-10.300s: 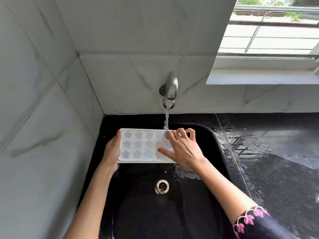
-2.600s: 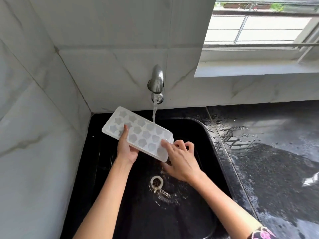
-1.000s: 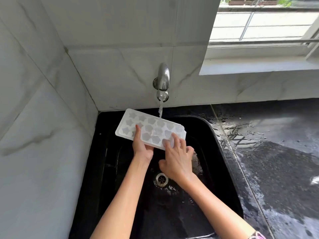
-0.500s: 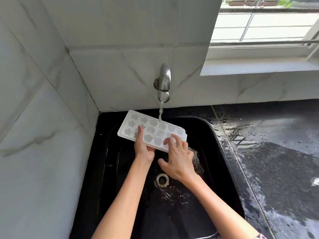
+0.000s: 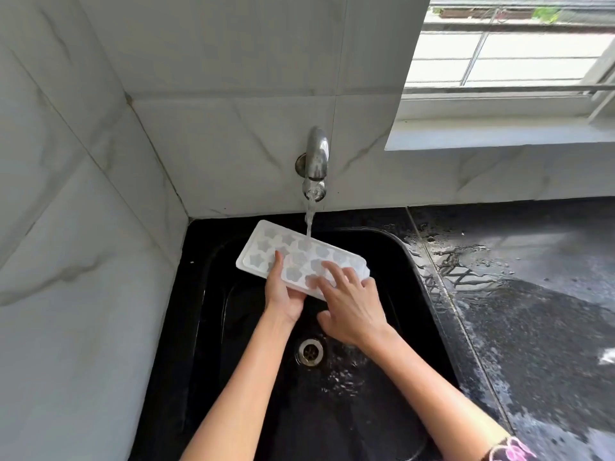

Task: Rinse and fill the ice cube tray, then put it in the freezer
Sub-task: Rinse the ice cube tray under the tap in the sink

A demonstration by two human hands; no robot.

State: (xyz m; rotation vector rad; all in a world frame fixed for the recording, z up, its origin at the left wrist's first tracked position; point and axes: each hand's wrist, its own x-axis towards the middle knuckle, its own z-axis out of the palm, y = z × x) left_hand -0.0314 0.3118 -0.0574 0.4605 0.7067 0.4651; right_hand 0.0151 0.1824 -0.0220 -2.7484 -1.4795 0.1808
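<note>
Head view; every place is given from the tap [image 5: 316, 161].

- Ice cube tray [image 5: 301, 259]: white, star-shaped cells, held at a slant directly under the tap and over the sink [image 5: 404, 257]. The water stream [image 5: 309, 221] lands on its far row.
- My left hand [image 5: 283, 294]: below the tap, gripping the tray's near long edge, thumb on top, fingers underneath and hidden.
- My right hand [image 5: 352, 307]: below and slightly right of the tap, fingers spread and nearly straight, laid on the cells at the tray's right end, clasping nothing.
- Step, as I judge it: rinsing. Filling has not begun, since the slant would shed water.
- Next move calls for: levelling the tray under the stream, with my right hand clear of the cells.
- Sink: black and wet, with the drain [image 5: 310, 351] below the tap, nearer me.
- Counter [image 5: 539, 311]: right of the tap, black, puddled.
- Wall [image 5: 100, 227]: pale marbled tile, behind and left of the tap.
- Window [image 5: 499, 61]: above and right of the tap.
</note>
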